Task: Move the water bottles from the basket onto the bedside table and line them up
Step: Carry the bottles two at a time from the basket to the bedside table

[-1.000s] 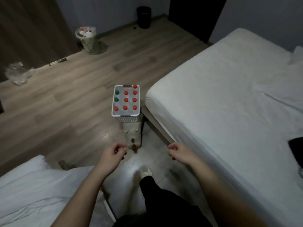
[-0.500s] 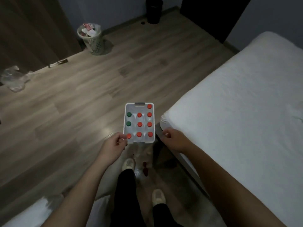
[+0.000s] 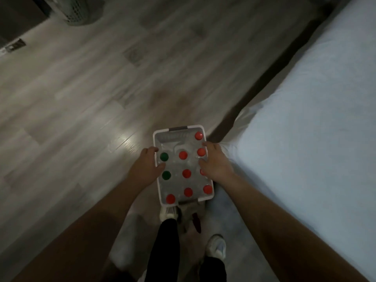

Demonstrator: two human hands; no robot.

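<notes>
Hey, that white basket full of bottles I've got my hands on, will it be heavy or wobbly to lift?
Probably heavy for its size: about ten capped bottles stand in the basket. Bottles may shift toward the empty far-left corner, tilting the load. Gripping both long sides, left hand and right hand, should steady it.

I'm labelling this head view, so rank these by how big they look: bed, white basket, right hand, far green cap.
1. bed
2. white basket
3. right hand
4. far green cap
The bed runs off frame yet still looks biggest.
</notes>
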